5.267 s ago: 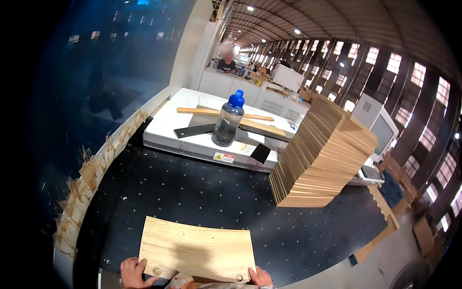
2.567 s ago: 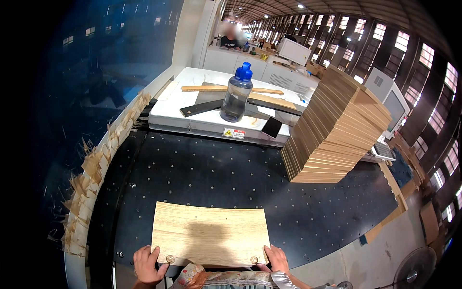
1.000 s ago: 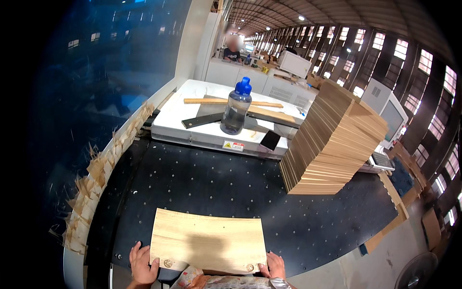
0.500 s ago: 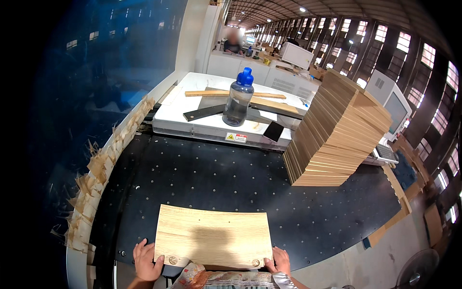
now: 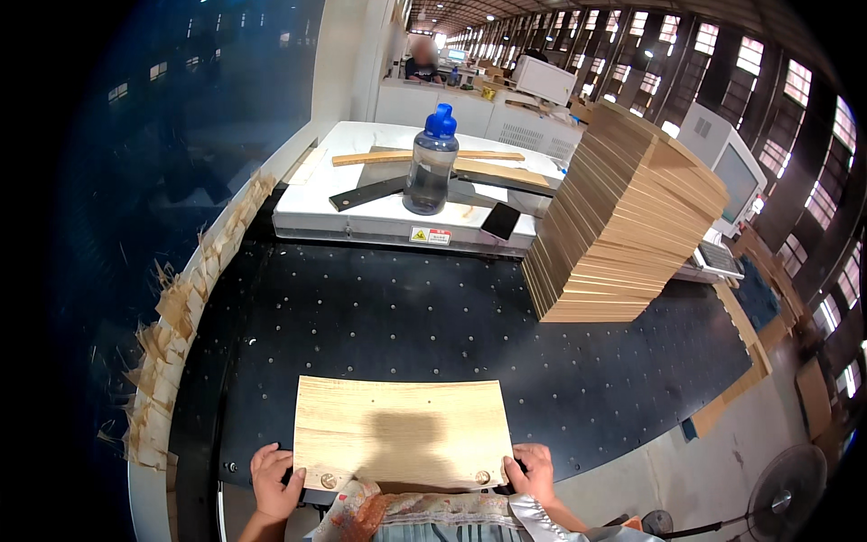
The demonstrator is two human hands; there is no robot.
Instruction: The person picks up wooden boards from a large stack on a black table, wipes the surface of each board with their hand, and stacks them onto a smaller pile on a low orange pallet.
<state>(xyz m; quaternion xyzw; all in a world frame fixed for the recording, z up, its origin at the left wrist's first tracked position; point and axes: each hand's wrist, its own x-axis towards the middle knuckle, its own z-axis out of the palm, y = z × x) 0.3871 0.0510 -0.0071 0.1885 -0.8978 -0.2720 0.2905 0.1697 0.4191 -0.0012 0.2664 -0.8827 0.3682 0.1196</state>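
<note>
A light wood-grain panel (image 5: 402,443) lies at the near edge of a black worktable (image 5: 379,316). Two round fittings sit by its near corners, and two small holes show toward its far edge. My left hand (image 5: 275,481) grips the near left corner, thumb over the top and fingers around the side. At the near right corner my right hand (image 5: 533,471) is closed on the same panel, its thumb against the edge. The undersides of both grips are hidden. A shadow falls across the panel's middle.
A tall stack of wooden boards (image 5: 619,226) stands at the right. Beyond the table, a white machine top (image 5: 361,149) carries a blue-capped bottle (image 5: 432,167), a phone (image 5: 501,220) and wooden strips. Frayed brown edging (image 5: 172,316) lines the left. A fan (image 5: 786,497) stands lower right.
My view has shifted, so the background sits higher and a little further left in the picture. The panel now lies straighter. Both hands keep hold of its near corners.
</note>
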